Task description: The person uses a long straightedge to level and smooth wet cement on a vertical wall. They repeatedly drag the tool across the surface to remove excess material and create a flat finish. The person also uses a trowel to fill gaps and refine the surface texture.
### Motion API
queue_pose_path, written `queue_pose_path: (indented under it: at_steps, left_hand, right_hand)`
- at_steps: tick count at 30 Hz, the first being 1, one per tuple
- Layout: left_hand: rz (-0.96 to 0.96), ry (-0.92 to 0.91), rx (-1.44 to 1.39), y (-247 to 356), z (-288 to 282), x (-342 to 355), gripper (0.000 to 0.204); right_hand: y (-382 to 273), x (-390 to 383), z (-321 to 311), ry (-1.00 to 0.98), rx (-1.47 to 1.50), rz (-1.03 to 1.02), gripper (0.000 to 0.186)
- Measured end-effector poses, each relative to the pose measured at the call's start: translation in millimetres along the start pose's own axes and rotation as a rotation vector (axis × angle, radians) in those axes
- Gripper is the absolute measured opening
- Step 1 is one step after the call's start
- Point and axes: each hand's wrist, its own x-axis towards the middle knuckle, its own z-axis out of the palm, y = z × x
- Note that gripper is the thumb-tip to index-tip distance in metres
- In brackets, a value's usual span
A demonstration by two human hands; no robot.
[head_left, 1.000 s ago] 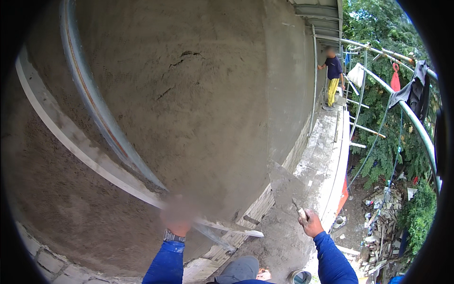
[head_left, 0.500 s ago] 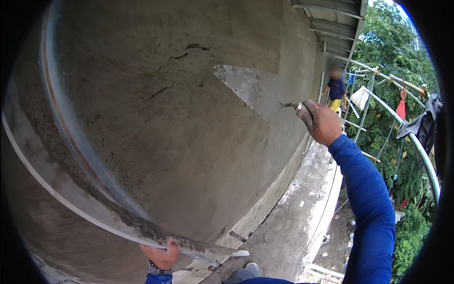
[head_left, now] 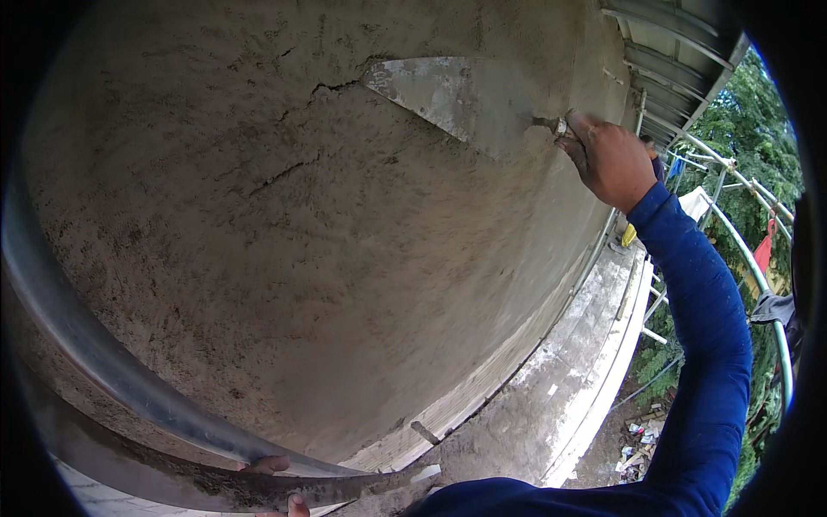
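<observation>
My right hand (head_left: 613, 164) is closed round the handle of a pointed trowel (head_left: 444, 96). Its mortar-smeared blade lies against a wall of wet grey plaster (head_left: 345, 250), the tip at the end of a ragged crack (head_left: 332, 87). Low in the picture, my left hand (head_left: 269, 466) grips a long mortar-stained straightedge (head_left: 202, 488); fingers show above it and the thumb below, the rest hidden. A round metal pipe (head_left: 129, 383) runs just above the straightedge, between it and the plaster.
A narrow concrete ledge (head_left: 517, 422) follows the wall's foot. To the right stand scaffold pipes (head_left: 732, 220) with a red cloth (head_left: 765, 247) and a grey cloth (head_left: 773, 308) on them. Another person, mostly hidden behind my arm, is farther along. Rubble lies below; a metal roof overhangs.
My right hand has moved the trowel up and left across the plaster, onto the crack's end. The view has shifted, and the left hand with the straightedge now sits lower in the picture.
</observation>
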Motion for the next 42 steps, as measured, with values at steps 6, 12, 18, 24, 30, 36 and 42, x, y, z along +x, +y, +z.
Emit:
queue_pose_path:
  at_steps: [6, 12, 18, 24, 30, 36, 42]
  left_hand:
    - [-0.054, 0.057, -0.043, 29.5, 7.0, 12.1, 0.071]
    - [-0.097, 0.060, -0.019, 27.0, 12.3, 15.8, 0.067]
    - [-0.042, 0.162, 0.080, 18.2, 19.0, 17.7, 0.070]
    - [-0.021, 0.153, 0.103, 24.2, 14.1, 16.6, 0.062]
    - [-0.126, 0.239, 0.042, 31.8, 16.5, 14.7, 0.068]
    - [0.012, 0.134, 0.131, 24.2, 12.0, 19.1, 0.062]
    - [0.015, 0.252, 0.097, 23.3, 17.8, 19.9, 0.059]
  right_hand:
    - [11.3, 6.4, 8.7, -0.051, 0.042, -0.012, 0.020]
    - [48.5, -29.6, -3.2, -0.064, 0.054, 0.028, 0.021]
    - [22.1, -36.9, -39.3, 0.025, 0.199, -0.096, 0.023]
    - [-26.2, -15.6, -69.3, 0.004, 0.075, -0.112, 0.025]
    - [-38.9, 14.4, -62.8, -0.154, -0.002, -0.076, 0.025]
    - [-14.6, -0.2, -72.1, -0.144, -0.079, -0.046, 0.027]
    - [-7.5, -32.1, -100.3, -0.005, 0.005, -0.073, 0.023]
